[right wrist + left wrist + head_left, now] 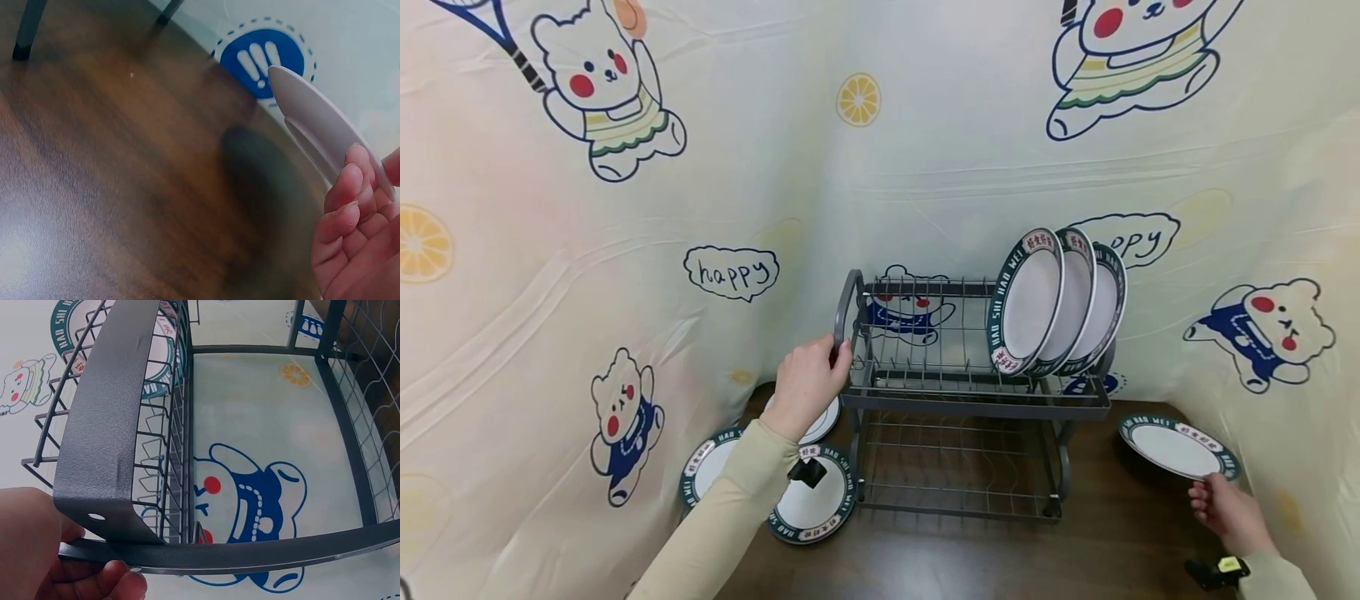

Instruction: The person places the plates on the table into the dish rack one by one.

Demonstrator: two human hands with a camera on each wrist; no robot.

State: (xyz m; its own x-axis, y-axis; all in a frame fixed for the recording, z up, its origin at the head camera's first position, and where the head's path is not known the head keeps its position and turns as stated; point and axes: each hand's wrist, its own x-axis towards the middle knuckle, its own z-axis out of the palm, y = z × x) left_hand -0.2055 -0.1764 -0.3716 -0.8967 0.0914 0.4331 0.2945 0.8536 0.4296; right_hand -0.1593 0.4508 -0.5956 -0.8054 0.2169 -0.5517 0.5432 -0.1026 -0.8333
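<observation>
A dark metal two-tier dish rack [977,408] stands against the patterned backdrop. My left hand [812,379] grips the side handle at its upper left; in the left wrist view the fingers [112,581] curl round the frame bar. At the far right, my right hand [1231,515] pinches the near rim of a white plate [1180,447] with a green lettered border. Seen from the right wrist, that plate [319,119] is tilted and lifted off the table, its shadow below. Several matching plates [1033,304] stand on edge at the right end of the upper tier.
Left of the rack, on the brown wooden table [925,558], lie more plates: one in front [811,504], one further left [711,458], and one behind [823,421], partly hidden by my left arm. The printed backdrop [917,108] encloses the back and sides.
</observation>
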